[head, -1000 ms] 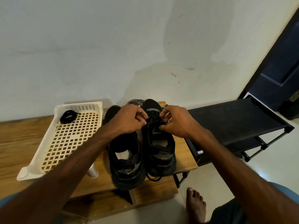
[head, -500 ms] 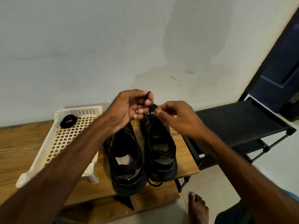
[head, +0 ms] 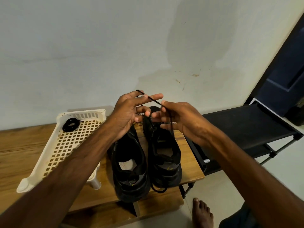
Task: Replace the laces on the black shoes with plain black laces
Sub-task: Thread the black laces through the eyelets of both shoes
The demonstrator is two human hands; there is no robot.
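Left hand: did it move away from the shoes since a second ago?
Yes. The left hand rose off the shoes toward the wall, drawing the black lace up.

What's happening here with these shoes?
A person is working on the laces of a pair of black shoes standing on a wooden bench. The left hand and right hand are raised over the shoe farther from the tray, holding a thin black lace stretched between them. A coiled black lace lies in the cream plastic lattice tray.
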